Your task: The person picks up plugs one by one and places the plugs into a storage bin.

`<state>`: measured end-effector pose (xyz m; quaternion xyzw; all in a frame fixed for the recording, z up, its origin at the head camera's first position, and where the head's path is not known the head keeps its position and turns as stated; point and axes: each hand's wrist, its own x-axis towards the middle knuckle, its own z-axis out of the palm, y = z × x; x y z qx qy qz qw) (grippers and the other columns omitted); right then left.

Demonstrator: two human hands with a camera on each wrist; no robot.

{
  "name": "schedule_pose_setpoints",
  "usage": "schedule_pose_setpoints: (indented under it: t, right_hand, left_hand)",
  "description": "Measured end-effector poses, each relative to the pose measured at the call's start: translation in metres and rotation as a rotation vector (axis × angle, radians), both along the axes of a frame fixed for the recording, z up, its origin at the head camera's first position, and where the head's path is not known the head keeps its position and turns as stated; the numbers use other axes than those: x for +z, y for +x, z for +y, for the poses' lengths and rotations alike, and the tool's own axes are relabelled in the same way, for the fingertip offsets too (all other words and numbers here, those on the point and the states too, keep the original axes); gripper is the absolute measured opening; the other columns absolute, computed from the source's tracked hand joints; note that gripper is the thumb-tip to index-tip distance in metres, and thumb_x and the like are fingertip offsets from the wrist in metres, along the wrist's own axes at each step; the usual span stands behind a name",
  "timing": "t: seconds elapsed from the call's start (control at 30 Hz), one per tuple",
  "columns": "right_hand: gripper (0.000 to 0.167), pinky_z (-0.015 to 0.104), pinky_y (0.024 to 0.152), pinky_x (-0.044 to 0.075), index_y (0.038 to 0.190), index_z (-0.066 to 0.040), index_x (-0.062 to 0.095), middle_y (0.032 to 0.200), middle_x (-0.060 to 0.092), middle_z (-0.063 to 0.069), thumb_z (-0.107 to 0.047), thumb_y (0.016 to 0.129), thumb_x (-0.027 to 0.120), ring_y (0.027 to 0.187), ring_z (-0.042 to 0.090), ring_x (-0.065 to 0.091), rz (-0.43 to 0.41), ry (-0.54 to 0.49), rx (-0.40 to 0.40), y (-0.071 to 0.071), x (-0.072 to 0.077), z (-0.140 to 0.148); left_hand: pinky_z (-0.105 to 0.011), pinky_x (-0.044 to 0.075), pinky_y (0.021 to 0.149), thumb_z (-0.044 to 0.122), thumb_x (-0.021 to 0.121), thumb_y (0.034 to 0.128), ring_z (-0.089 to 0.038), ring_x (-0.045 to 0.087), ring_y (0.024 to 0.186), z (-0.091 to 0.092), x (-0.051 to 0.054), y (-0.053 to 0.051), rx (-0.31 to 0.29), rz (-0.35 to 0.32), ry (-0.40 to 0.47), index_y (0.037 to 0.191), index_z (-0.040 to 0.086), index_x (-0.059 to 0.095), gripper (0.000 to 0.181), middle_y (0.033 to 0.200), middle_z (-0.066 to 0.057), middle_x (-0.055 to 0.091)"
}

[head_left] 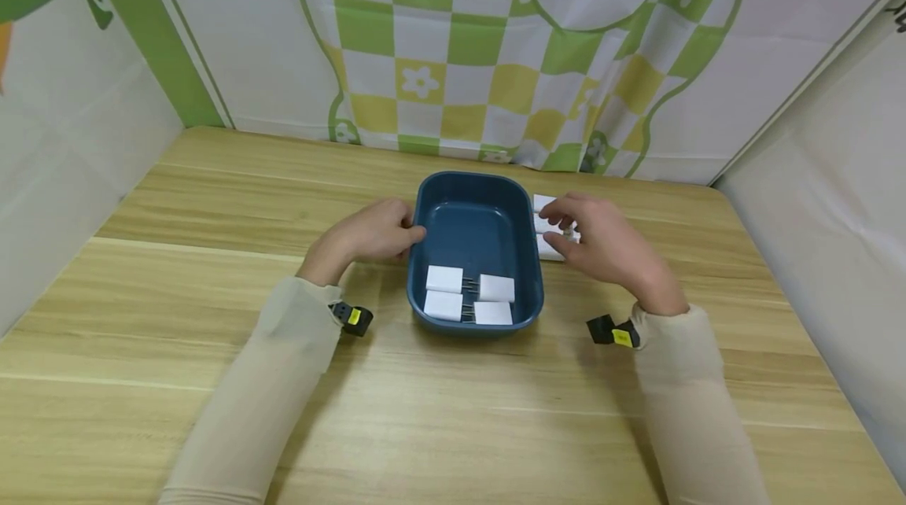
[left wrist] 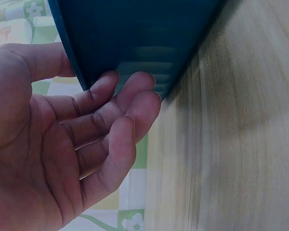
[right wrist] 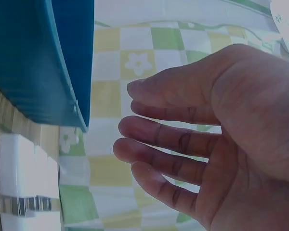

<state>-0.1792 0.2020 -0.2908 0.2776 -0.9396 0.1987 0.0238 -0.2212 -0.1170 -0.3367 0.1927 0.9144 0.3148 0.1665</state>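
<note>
A dark blue rectangular bin [head_left: 467, 241] stands on the table, with several white charger plugs [head_left: 444, 279] lying at its near end, prongs facing inward in pairs. My left hand [head_left: 378, 231] holds the bin's left wall, thumb at the rim; in the left wrist view its curled fingers [left wrist: 135, 106] lie against the outer wall. More white charger plugs [right wrist: 19, 166] lie in a row on the table along the bin's right side, their prongs between two columns. Over them is my right hand [head_left: 602, 241], fingers loosely bent and holding nothing, apart from the bin in the right wrist view.
The wooden table [head_left: 212, 316] spreads around the bin on all sides. Behind it hangs a green, yellow and white checked curtain [head_left: 481, 41] that reaches the table's back edge. White sheets [head_left: 842, 175] flank the table left and right. A small black camera sits on each wrist.
</note>
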Motion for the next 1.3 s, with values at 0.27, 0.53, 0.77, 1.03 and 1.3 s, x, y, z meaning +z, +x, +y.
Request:
schedule_pose_setpoints:
  t: [0.27, 0.53, 0.77, 1.03, 1.3]
  right_hand:
    - [0.024, 0.048, 0.083, 0.052, 0.117, 0.002, 0.068, 0.108, 0.069, 0.017, -0.007, 0.095, 0.067, 0.097, 0.032, 0.066, -0.007, 0.02, -0.06, -0.004, -0.001, 0.01]
    - [0.021, 0.048, 0.082, 0.051, 0.112, 0.003, 0.069, 0.103, 0.069, 0.017, -0.006, 0.093, 0.068, 0.095, 0.034, 0.065, 0.006, 0.04, -0.083, -0.01, -0.006, 0.017]
    - [0.022, 0.047, 0.082, 0.051, 0.111, 0.004, 0.069, 0.104, 0.068, 0.02, -0.007, 0.092, 0.069, 0.094, 0.035, 0.065, -0.009, 0.073, -0.112, -0.016, -0.014, 0.02]
    - [0.027, 0.049, 0.084, 0.052, 0.112, 0.007, 0.069, 0.105, 0.067, 0.022, -0.008, 0.09, 0.073, 0.097, 0.037, 0.065, -0.048, 0.116, -0.111, -0.024, -0.027, 0.022]
    - [0.034, 0.052, 0.087, 0.051, 0.114, 0.006, 0.069, 0.106, 0.067, 0.022, -0.01, 0.086, 0.078, 0.098, 0.038, 0.064, -0.061, 0.147, -0.096, -0.029, -0.037, 0.019]
  left_hand:
    - [-0.032, 0.044, 0.06, 0.023, 0.053, 0.1033, -0.019, 0.054, 0.064, 0.001, 0.001, 0.001, 0.005, 0.0, -0.003, 0.081, 0.004, 0.062, 0.031, 0.075, -0.01, 0.065]
    - [-0.032, 0.044, 0.06, 0.022, 0.053, 0.1031, -0.02, 0.054, 0.065, 0.0, 0.002, 0.001, 0.007, -0.002, 0.003, 0.081, 0.005, 0.062, 0.03, 0.077, -0.011, 0.065]
    - [-0.032, 0.044, 0.06, 0.021, 0.053, 0.1034, -0.019, 0.054, 0.065, 0.0, 0.001, 0.0, -0.002, -0.004, 0.001, 0.081, 0.005, 0.062, 0.029, 0.077, -0.011, 0.065]
    - [-0.031, 0.044, 0.06, 0.021, 0.053, 0.1034, -0.019, 0.055, 0.065, 0.0, 0.001, 0.001, -0.002, 0.0, -0.001, 0.08, 0.005, 0.062, 0.03, 0.076, -0.01, 0.065]
    - [-0.031, 0.043, 0.06, 0.022, 0.053, 0.1037, -0.018, 0.054, 0.063, 0.0, 0.001, 0.001, -0.002, -0.002, -0.005, 0.08, 0.005, 0.062, 0.031, 0.074, -0.009, 0.065]
